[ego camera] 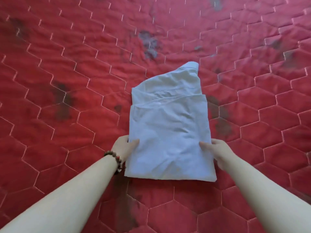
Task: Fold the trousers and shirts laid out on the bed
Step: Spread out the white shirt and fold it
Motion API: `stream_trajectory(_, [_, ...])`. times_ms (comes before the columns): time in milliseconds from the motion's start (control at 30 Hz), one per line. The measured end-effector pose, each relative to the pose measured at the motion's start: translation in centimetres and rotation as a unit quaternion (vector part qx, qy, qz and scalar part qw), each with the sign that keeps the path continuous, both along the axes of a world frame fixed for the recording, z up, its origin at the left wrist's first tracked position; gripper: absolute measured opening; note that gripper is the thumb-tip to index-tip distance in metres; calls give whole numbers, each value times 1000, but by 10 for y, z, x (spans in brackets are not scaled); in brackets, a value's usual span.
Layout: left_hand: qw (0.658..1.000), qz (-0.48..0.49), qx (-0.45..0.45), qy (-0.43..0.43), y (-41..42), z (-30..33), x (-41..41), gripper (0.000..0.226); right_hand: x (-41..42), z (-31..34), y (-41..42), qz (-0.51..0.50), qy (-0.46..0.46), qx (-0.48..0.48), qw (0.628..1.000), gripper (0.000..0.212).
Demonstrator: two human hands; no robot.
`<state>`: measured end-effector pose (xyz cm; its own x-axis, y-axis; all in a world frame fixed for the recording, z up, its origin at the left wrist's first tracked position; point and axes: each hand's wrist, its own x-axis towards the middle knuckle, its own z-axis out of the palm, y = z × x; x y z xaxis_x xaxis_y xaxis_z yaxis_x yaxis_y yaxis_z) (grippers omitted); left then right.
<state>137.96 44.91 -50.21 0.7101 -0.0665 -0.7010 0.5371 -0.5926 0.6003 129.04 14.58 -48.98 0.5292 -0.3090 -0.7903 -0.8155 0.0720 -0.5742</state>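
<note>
Both hands grip the folded shirt's side edges

Your left hand (124, 146) and right hand (217, 148) pinch the pale blue shirt (168, 128) on the red quilted bed (67, 81); fold evenly toward the collar.

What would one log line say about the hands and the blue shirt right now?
left hand: grips shirt's left edge | right hand: grips right edge | pale blue folded cotton shirt: flat on red quilted bedcover
</note>
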Motion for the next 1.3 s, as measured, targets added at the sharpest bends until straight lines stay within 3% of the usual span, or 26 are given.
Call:
stream_trajectory(100, [994, -36, 63, -85, 0, -1, 5, 17, 3, -6, -7, 23, -12, -16, 1000, 11])
stream_trajectory(167, [988, -5, 62, -143, -5, 0, 19, 14, 18, -8, -12, -4, -48, -29, 998, 14])
stream_trajectory(267, [984, 33, 41, -172, -20, 1, 48, 21, 60, -8, -17, -36, -86, -37, 995, 23])
stream_trajectory(433, [977, 21, 54, -205, -36, -7, 81, 30, 115, -3, -13, -63, -98, 14, 993, 18])
stream_trajectory(500, [979, 22, 7, -202, -32, -8, 91, 36, 123, 5, -11, -65, -121, 3, 991, 15])
stream_trajectory(567, [979, 39, -103, -173, -25, -1, 101, 25, 130, 18, -12, -71, -164, 5, 984, 12])
stream_trajectory(633, [960, 76, -237, -131, -20, 10, 115, 12, 141, 34, -16, -70, -218, -3, 973, 6])
stream_trajectory(700, [941, 100, -300, -117, -21, 16, 136, 13, 160, 43, -22, -68, -256, -30, 964, 7])
stream_trajectory(767, [953, 110, -251, -126, -27, 14, 159, 13, 185, 38, -28, -63, -247, -37, 966, 10])
stream_trajectory(833, [982, 78, -98, -141, -35, 5, 174, 19, 201, 20, -30, -59, -179, -36, 981, 20])
stream_trajectory(900, [988, 56, 7, -147, -42, -7, 176, 21, 204, -1, -29, -55, -112, -54, 991, 24])
stream_trajectory(967, [982, 68, 24, -177, -47, -13, 175, 25, 203, -11, -28, -36, -91, -112, 989, 22])
stream_trajectory(1033, [975, 83, 0, -205, -50, -12, 181, 31, 204, -8, -31, -38, -127, -162, 978, 11])
stream_trajectory(1133, [971, 97, -90, -200, -53, -3, 200, 31, 211, 3, -40, -62, -208, -161, 963, 9])
stream_trajectory(1200, [970, 96, -114, -193, -58, -2, 212, 26, 217, 1, -50, -66, -207, -168, 962, 4])
stream_trajectory(1233, [972, 85, -77, -205, -61, -2, 216, 23, 220, -2, -53, -63, -178, -190, 964, 5])
stream_trajectory(1300, [964, 41, 78, -253, -67, -5, 213, 37, 220, -10, -54, -32, -80, -302, 949, 34])
